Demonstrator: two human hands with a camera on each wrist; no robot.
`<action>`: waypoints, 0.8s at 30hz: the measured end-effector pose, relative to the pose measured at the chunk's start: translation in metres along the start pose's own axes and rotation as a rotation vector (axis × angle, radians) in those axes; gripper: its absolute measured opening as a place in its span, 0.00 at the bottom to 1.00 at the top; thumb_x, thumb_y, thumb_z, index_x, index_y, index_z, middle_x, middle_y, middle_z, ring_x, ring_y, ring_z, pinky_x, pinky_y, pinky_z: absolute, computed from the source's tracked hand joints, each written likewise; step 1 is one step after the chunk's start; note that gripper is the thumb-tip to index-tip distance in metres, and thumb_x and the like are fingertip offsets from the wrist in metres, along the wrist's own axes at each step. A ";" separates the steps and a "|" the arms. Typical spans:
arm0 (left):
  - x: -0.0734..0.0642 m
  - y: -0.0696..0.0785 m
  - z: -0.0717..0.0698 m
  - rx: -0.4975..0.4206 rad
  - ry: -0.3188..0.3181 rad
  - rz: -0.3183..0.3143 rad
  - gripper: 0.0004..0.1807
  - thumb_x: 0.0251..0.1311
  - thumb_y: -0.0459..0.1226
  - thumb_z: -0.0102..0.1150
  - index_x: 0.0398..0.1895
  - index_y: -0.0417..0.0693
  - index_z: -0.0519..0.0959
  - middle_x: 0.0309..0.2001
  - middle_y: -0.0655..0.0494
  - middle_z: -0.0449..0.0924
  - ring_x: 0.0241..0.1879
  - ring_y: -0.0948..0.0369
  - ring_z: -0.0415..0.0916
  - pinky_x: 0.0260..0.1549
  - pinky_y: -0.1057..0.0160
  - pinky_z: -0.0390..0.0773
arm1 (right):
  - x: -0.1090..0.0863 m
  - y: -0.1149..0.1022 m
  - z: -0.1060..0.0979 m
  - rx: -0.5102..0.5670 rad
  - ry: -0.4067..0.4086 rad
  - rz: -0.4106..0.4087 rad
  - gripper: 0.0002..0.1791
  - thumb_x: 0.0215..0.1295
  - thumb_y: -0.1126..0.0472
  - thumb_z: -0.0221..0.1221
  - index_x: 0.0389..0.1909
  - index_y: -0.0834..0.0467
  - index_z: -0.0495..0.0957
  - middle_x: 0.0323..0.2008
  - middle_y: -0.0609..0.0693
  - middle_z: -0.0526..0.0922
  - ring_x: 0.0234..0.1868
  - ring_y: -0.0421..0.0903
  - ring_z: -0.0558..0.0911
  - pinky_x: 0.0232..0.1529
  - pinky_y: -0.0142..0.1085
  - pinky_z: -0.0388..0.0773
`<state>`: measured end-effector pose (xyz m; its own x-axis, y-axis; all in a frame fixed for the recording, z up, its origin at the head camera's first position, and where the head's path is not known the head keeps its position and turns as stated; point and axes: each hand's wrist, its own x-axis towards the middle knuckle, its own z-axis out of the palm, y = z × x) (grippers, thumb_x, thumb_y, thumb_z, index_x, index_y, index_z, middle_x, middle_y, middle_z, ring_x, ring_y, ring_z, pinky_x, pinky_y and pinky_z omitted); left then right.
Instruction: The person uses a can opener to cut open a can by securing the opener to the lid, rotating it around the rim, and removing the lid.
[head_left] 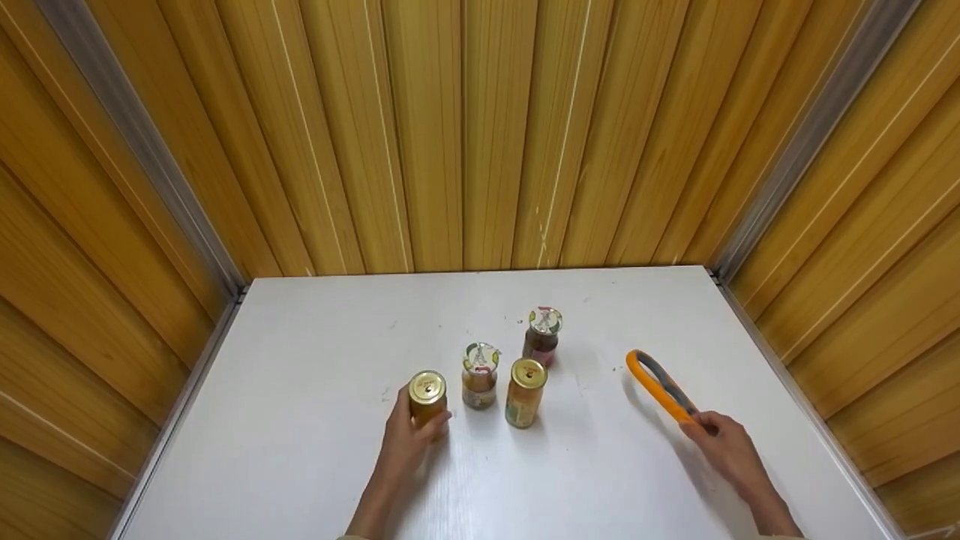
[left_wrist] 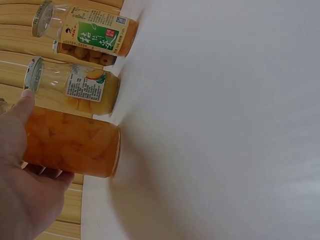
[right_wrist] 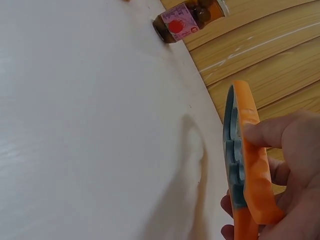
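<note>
My left hand [head_left: 403,444] grips a glass jar [head_left: 427,388] with a gold lid. Orange fruit pieces fill this jar [left_wrist: 75,142] in the left wrist view, its base close to the tabletop. With my right hand [head_left: 729,452] I hold an orange jar opener [head_left: 660,386] with a grey scalloped inner side, raised over the right part of the table. Thumb and fingers press on the orange body of the opener [right_wrist: 256,165]. Just right of the gripped jar stands a jar of yellowish fruit [head_left: 480,384] with a patterned lid.
A gold-lidded jar with a green label [head_left: 523,397] stands right of the yellowish one. Behind it is a dark fruit jar [head_left: 541,341], pink-labelled in the right wrist view. The white table [head_left: 315,360] meets wood-panelled walls [head_left: 420,150] at the back and sides.
</note>
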<state>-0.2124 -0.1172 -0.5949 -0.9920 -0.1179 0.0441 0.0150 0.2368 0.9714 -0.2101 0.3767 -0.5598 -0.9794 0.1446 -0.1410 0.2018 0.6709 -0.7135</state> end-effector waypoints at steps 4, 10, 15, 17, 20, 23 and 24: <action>-0.005 0.000 0.001 0.016 -0.015 -0.008 0.43 0.62 0.37 0.72 0.75 0.37 0.60 0.73 0.36 0.65 0.74 0.38 0.60 0.73 0.36 0.55 | -0.005 -0.013 -0.001 0.023 -0.001 -0.029 0.27 0.73 0.47 0.63 0.52 0.70 0.80 0.49 0.62 0.81 0.43 0.49 0.74 0.37 0.33 0.74; -0.013 0.004 0.001 0.051 -0.050 -0.030 0.43 0.62 0.36 0.73 0.75 0.37 0.59 0.73 0.36 0.65 0.73 0.38 0.61 0.73 0.35 0.56 | -0.013 -0.032 -0.001 0.054 0.026 -0.107 0.24 0.74 0.48 0.63 0.51 0.68 0.81 0.56 0.64 0.77 0.51 0.52 0.75 0.42 0.31 0.75; -0.018 0.007 0.000 0.077 -0.059 -0.051 0.43 0.61 0.35 0.73 0.75 0.38 0.60 0.72 0.37 0.66 0.73 0.38 0.62 0.72 0.34 0.57 | -0.019 -0.051 0.000 0.112 0.036 -0.152 0.18 0.72 0.52 0.65 0.47 0.65 0.82 0.57 0.63 0.75 0.50 0.50 0.74 0.42 0.29 0.76; -0.019 0.007 0.000 0.079 -0.074 -0.059 0.42 0.61 0.35 0.73 0.75 0.39 0.60 0.72 0.37 0.66 0.73 0.38 0.62 0.72 0.33 0.56 | -0.021 -0.059 -0.001 0.119 0.036 -0.160 0.17 0.72 0.52 0.65 0.46 0.64 0.81 0.57 0.62 0.75 0.50 0.51 0.75 0.43 0.27 0.76; -0.019 0.007 0.002 0.074 -0.097 -0.060 0.43 0.61 0.35 0.73 0.75 0.39 0.60 0.73 0.38 0.66 0.73 0.38 0.61 0.72 0.33 0.56 | -0.025 -0.070 -0.003 0.120 0.032 -0.183 0.15 0.72 0.53 0.65 0.45 0.63 0.81 0.58 0.63 0.74 0.54 0.54 0.77 0.46 0.24 0.76; -0.021 0.007 0.004 0.060 -0.116 -0.046 0.43 0.61 0.35 0.73 0.75 0.38 0.60 0.72 0.37 0.66 0.73 0.37 0.61 0.71 0.32 0.56 | -0.029 -0.080 -0.004 0.119 0.030 -0.225 0.14 0.72 0.55 0.66 0.44 0.63 0.81 0.59 0.63 0.75 0.57 0.58 0.78 0.49 0.22 0.75; -0.023 0.008 0.005 0.057 -0.125 -0.043 0.43 0.61 0.36 0.73 0.75 0.38 0.60 0.72 0.37 0.66 0.73 0.37 0.61 0.71 0.32 0.56 | -0.031 -0.083 -0.004 0.116 0.031 -0.241 0.13 0.71 0.55 0.66 0.44 0.63 0.82 0.60 0.63 0.75 0.58 0.59 0.78 0.50 0.21 0.75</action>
<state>-0.1905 -0.1080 -0.5897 -0.9995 -0.0090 -0.0297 -0.0311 0.2885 0.9570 -0.1965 0.3194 -0.4933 -0.9980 0.0145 0.0622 -0.0410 0.6014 -0.7979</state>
